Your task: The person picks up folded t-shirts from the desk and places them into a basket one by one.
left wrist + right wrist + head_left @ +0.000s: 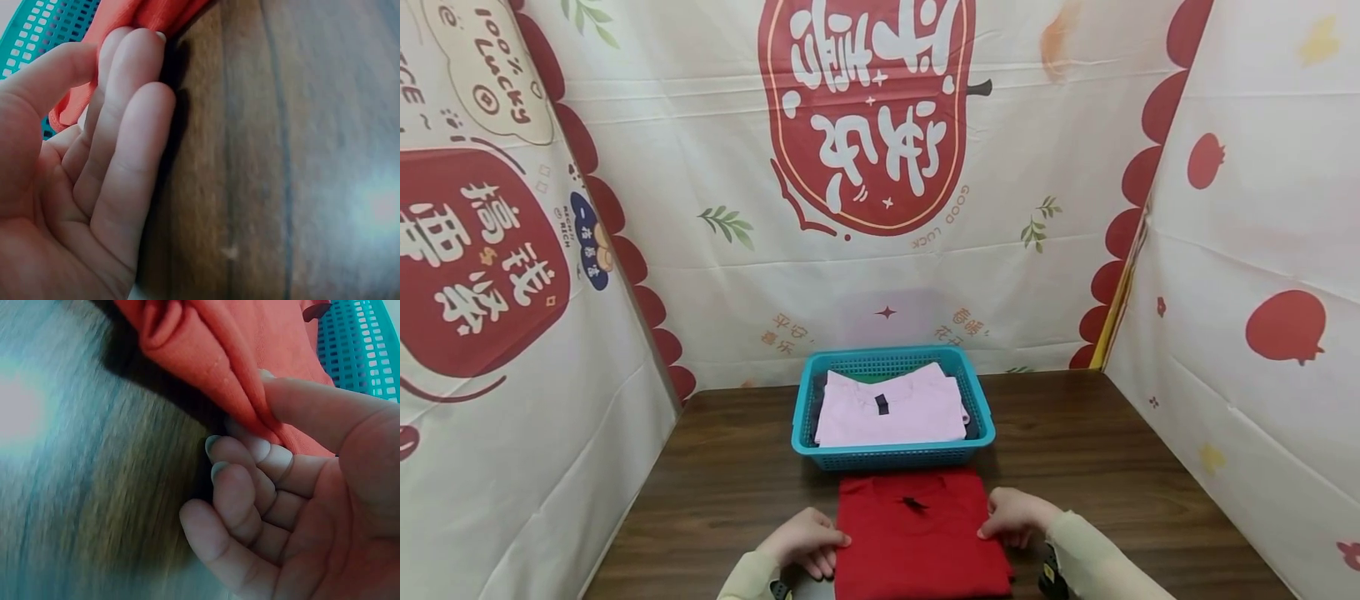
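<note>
A folded red shirt lies on the table in front of the basket, a small black tag at its neckline. At its left edge, my left hand pinches the cloth between thumb and fingers. My right hand pinches the opposite edge; in the right wrist view the thumb presses on layered folds of the red cloth, with the fingertips partly under it. The left wrist view shows the thumb and first fingers at the red cloth, the other fingers extended along the table.
Just behind the red shirt stands a blue-green plastic basket, holding a folded pale pink shirt on top of darker cloth. The brown wooden table meets printed fabric walls at the back and both sides.
</note>
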A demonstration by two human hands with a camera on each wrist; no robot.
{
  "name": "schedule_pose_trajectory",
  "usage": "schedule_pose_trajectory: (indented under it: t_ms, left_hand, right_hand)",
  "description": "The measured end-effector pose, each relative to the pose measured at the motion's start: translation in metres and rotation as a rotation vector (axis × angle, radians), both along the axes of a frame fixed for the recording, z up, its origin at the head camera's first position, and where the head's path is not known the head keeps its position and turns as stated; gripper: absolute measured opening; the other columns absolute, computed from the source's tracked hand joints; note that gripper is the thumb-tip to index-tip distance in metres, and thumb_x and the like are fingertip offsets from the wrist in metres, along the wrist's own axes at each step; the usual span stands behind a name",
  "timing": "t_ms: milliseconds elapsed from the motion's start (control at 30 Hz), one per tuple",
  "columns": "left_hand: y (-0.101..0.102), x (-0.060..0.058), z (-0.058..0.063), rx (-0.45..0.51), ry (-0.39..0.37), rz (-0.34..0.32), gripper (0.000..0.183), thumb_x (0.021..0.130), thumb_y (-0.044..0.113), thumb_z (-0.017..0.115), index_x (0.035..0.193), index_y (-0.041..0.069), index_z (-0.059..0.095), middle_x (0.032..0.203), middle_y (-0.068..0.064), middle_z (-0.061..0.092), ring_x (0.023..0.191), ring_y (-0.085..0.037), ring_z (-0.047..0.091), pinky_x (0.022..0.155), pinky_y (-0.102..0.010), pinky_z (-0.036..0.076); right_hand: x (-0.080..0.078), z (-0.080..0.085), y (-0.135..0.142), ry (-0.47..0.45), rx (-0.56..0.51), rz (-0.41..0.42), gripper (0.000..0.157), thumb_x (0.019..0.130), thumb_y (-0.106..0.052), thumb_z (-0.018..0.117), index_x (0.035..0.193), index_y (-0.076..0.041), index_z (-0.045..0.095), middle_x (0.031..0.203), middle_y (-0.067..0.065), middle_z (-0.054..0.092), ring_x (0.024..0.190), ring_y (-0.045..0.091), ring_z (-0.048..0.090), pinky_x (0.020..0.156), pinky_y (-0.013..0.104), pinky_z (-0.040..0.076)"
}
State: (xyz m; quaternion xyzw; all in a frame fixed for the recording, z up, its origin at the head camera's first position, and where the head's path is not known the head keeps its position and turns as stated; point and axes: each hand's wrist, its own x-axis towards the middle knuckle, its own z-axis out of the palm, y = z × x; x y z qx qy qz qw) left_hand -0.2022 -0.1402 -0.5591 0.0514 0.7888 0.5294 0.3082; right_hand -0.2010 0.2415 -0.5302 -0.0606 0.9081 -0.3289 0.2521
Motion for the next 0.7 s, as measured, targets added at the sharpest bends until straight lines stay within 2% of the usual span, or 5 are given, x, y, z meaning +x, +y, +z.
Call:
schedule_pose_trajectory:
  t_ms: [267, 500, 700]
  left_hand:
    - [0.001, 0.0, -0.004, 0.01, 0.029, 0.011, 0.033, 0.086, 0.03, 0.073, 0.068, 0.003, 0.067, 0.057, -0.009, 0.064, 0.042, -0.008, 0.058, 0.041, -0.021, 0.048]
    - [0.001, 0.0, -0.009, -0.021, 0.069, 0.049, 0.045, 0.086, 0.042, 0.07, 0.068, 0.002, 0.068, 0.056, -0.01, 0.064, 0.039, -0.009, 0.056, 0.037, -0.02, 0.045]
    - [0.001, 0.001, -0.013, 0.026, 0.095, 0.072, 0.044, 0.089, 0.041, 0.068, 0.069, 0.002, 0.066, 0.056, -0.011, 0.064, 0.039, -0.009, 0.056, 0.037, -0.021, 0.045]
  right_hand:
    - [0.001, -0.002, 0.002, 0.012, -0.051, -0.009, 0.035, 0.081, -0.019, 0.075, 0.058, -0.011, 0.051, 0.05, 0.002, 0.05, 0.043, 0.011, 0.045, 0.041, 0.022, 0.041]
    - [0.001, -0.007, 0.006, 0.027, -0.152, 0.049, 0.034, 0.082, -0.022, 0.073, 0.058, -0.014, 0.05, 0.051, -0.001, 0.05, 0.043, 0.01, 0.045, 0.041, 0.022, 0.039]
    - [0.0, -0.004, 0.007, -0.006, -0.172, 0.059, 0.032, 0.086, -0.023, 0.07, 0.062, -0.008, 0.056, 0.053, -0.001, 0.051, 0.045, 0.01, 0.044, 0.044, 0.023, 0.041]
